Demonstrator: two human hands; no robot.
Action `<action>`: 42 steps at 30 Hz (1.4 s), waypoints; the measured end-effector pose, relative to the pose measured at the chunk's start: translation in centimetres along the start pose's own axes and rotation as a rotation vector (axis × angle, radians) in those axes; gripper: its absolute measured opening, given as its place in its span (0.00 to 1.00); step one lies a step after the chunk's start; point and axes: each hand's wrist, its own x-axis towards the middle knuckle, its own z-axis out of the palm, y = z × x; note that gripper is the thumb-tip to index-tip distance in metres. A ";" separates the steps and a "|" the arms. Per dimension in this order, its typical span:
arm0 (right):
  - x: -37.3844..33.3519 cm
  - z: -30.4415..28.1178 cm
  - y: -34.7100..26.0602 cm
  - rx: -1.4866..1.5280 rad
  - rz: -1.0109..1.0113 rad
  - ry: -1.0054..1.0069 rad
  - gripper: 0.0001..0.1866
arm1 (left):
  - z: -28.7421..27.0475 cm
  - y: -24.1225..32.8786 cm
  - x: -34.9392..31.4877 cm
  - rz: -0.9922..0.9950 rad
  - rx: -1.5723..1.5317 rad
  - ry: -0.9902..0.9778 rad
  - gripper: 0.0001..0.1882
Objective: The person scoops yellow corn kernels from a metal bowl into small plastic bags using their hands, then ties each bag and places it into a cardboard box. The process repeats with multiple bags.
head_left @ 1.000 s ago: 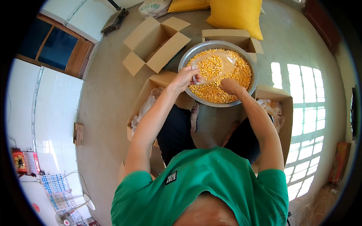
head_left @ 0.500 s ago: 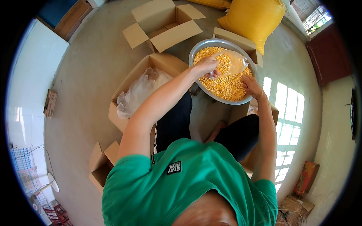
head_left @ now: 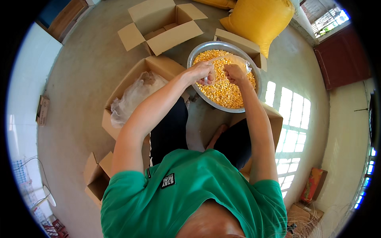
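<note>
A round metal basin (head_left: 255, 90) full of yellow corn kernels (head_left: 222, 95) stands in front of me. Over the kernels lies a clear plastic bag (head_left: 240, 60), see-through and slightly bulged, its far end near the basin's right rim. My left hand (head_left: 203, 73) is closed on the bag's left end. Beside it my right hand (head_left: 235, 74) is closed in a fist over the near side of the bag. What its fingers hold, if anything, is hidden.
Left of the basin, a cardboard box (head_left: 115, 93) holds crumpled clear plastic bags (head_left: 137, 95). An open carton (head_left: 166, 33) stands beyond it. Full yellow sacks (head_left: 256, 22) are at the back. Another box (head_left: 274, 119) is beside my right leg, and a smaller carton (head_left: 95, 178) at lower left.
My right hand has moved left and up from the basin's right side to the bag, close to my left hand. The left hand still grips the bag. The whole view has shifted slightly.
</note>
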 end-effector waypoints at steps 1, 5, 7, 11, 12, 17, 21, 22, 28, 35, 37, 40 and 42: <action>1.0 0.4 0.4 0.027 -0.013 0.019 0.11 | 0.1 0.0 0.0 -0.002 -0.003 0.005 0.11; 4.3 1.3 1.8 0.088 -0.100 0.035 0.15 | 0.0 0.1 0.3 -0.031 0.014 -0.017 0.12; 4.3 2.8 1.8 0.201 -0.176 0.018 0.17 | 0.1 0.7 -0.1 -0.026 0.020 -0.047 0.11; 5.1 2.3 1.2 -0.333 -0.436 0.210 0.20 | 0.5 1.0 0.7 -0.028 -0.011 -0.035 0.11; 5.2 1.6 1.1 -0.472 -0.529 0.262 0.20 | 0.7 1.2 0.9 -0.028 -0.025 -0.022 0.11; 0.8 -1.7 -2.5 -0.568 -0.707 0.405 0.15 | 0.0 1.0 1.6 0.036 -0.058 0.064 0.11; -1.1 -3.6 -2.4 -0.749 -0.699 0.676 0.16 | -0.4 1.4 1.7 0.137 -0.139 0.141 0.11; -1.5 -4.0 -2.1 -0.850 -0.591 0.679 0.17 | -0.5 1.6 1.6 0.130 -0.109 0.148 0.10; -0.3 -8.4 0.6 -0.341 -0.495 0.428 0.13 | 0.3 2.9 1.2 0.238 -0.151 0.198 0.08; -6.6 -9.5 -3.3 0.381 -0.644 0.333 0.11 | 1.9 6.1 1.1 0.545 -0.496 0.065 0.08; -8.3 -9.7 -3.5 0.407 -0.663 0.357 0.09 | 2.8 6.5 1.6 0.575 -0.393 0.032 0.09; -9.1 -10.4 -3.0 0.443 -0.621 0.383 0.09 | 4.7 7.7 2.4 0.557 -0.234 0.010 0.09; -9.2 -10.6 -2.4 0.425 -0.548 0.401 0.09 | 5.3 7.8 3.8 0.413 0.030 -0.025 0.09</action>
